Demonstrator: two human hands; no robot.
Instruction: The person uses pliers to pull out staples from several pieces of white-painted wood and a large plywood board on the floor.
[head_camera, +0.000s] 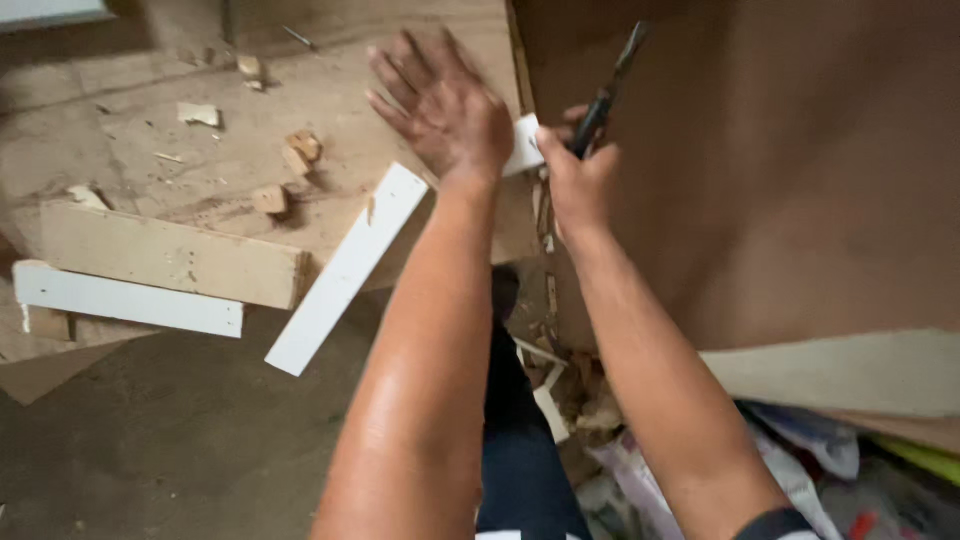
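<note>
Both forearms fill the near foreground, reaching away toward the big brown board (760, 170) that stands at the right. Left hand (440, 105) lies flat with fingers spread wide, palm down on the plywood surface (330, 90) just beside the board's edge, seemingly pinning a small white piece (524, 145) so it cannot slip. Right hand (580, 175) is closed around a dark-handled tool (605, 95), likely a chisel, its blade angled up along the board's edge, just beside the white piece. Left of the board lie a white strip (345, 270), pale planks (170, 255) and wood offcuts (300, 150).
</note>
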